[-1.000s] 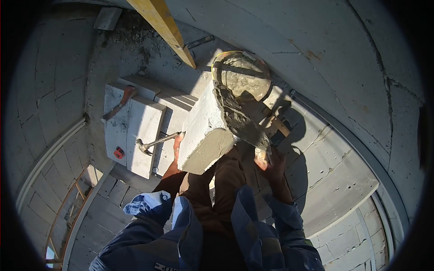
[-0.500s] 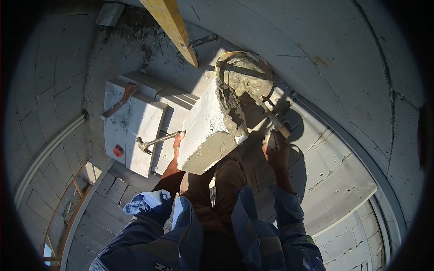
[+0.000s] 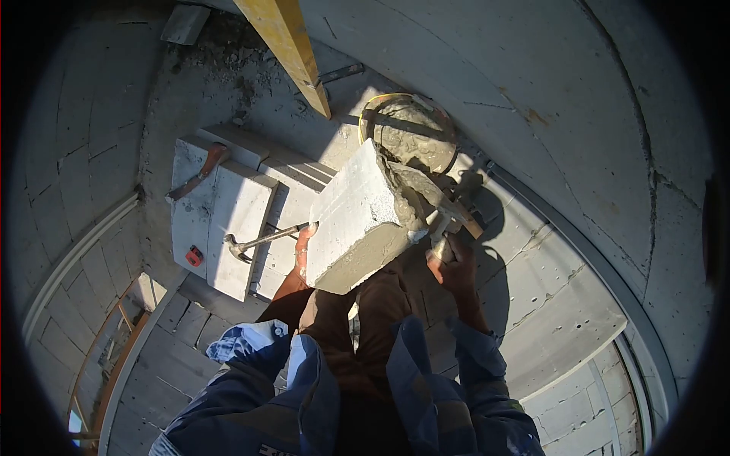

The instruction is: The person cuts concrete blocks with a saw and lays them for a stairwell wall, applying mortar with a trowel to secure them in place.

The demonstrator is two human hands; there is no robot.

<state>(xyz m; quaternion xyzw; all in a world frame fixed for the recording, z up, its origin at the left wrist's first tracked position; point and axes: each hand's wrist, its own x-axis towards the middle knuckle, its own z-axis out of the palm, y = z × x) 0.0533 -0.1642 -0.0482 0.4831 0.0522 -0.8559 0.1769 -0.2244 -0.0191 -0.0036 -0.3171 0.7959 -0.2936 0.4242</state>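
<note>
A white building block (image 3: 346, 201) is tilted in front of my knees, with wet grey mortar (image 3: 409, 207) along its right side. My left hand (image 3: 302, 257) is closed against the block's left side, its fingers partly hidden. My right hand (image 3: 454, 264) grips a trowel (image 3: 423, 185) by its handle, and the blade lies at the mortared side. A claw hammer (image 3: 262, 241) lies to the left, its handle end near my left thumb. Beyond the block stands a bucket of mortar (image 3: 414, 137).
More blocks (image 3: 242, 220) lie at the left, carrying a hatchet-like tool (image 3: 204, 171) and a small red tape measure (image 3: 195, 256). A yellow beam (image 3: 285, 45) slants in from above. Block walls (image 3: 532, 61) enclose the space. A wooden-handled piece (image 3: 470, 223) shows beside the trowel.
The trowel has moved from near the bucket to the block's mortared right side. My right hand has shifted slightly left and down. My left hand stays on the block.
</note>
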